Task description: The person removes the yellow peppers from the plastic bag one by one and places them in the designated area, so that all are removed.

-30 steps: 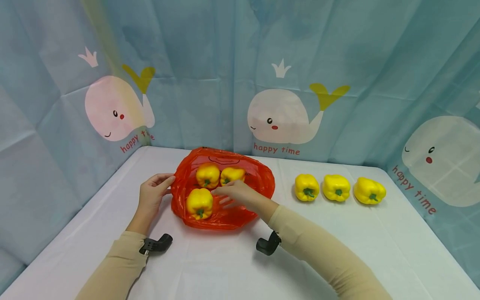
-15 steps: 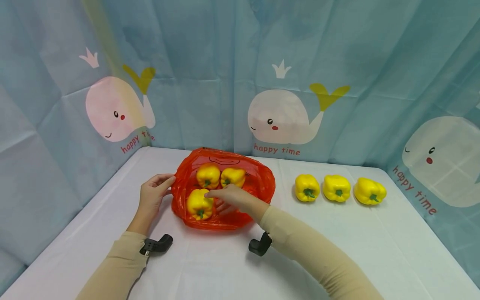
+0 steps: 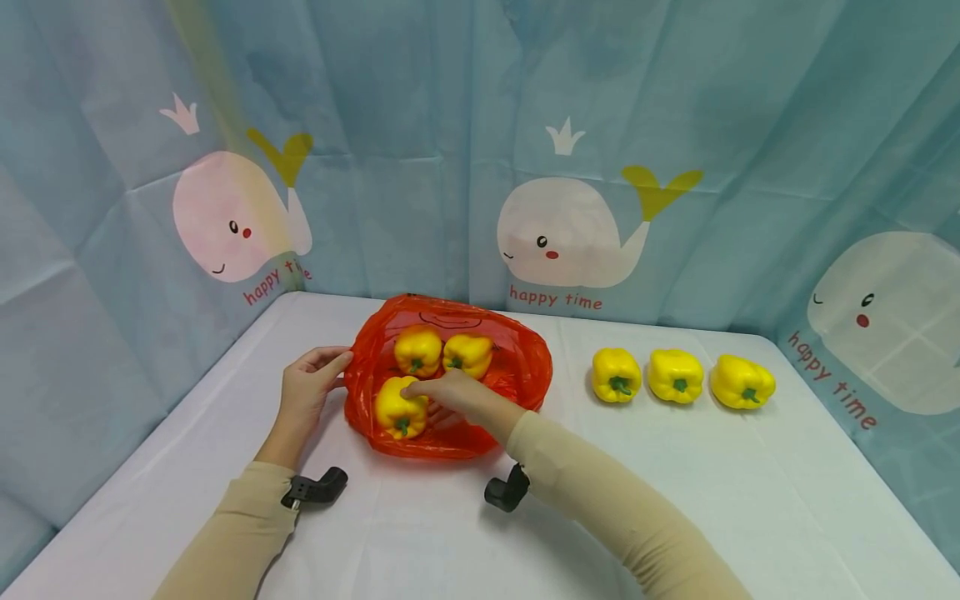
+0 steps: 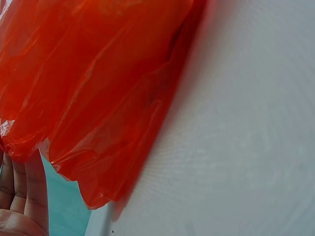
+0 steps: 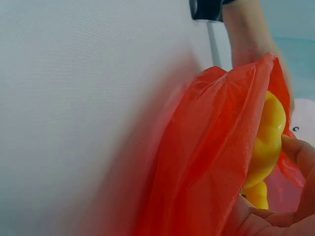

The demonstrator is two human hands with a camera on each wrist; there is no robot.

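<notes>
A red plastic bag [image 3: 534, 358] lies with its mouth spread wide, holding three yellow bell peppers. My left hand [image 3: 306, 393] pinches the left rim of the bag; in the left wrist view its fingers [image 4: 35, 189] stand behind the red film. Inside the bag my right hand [image 3: 471, 398] grips the front yellow bell pepper [image 3: 392, 414], thumb on its top and the other fingers at its right side. In the right wrist view this pepper [image 5: 269, 130] shows past the bag's edge, partly hidden by the film. Two more peppers, a left one [image 3: 418, 343] and a right one [image 3: 474, 350], sit behind it.
Three further yellow bell peppers stand in a row on the white table [image 3: 420, 533] right of the bag: a near one [image 3: 615, 371], a middle one [image 3: 675, 371] and a far one [image 3: 738, 379]. A blue curtain [image 3: 390, 167] with whale prints hangs behind.
My right hand has moved left within the bag, and its thumb has come onto the front pepper. The left hand stays at the rim; the peppers have not visibly moved.
</notes>
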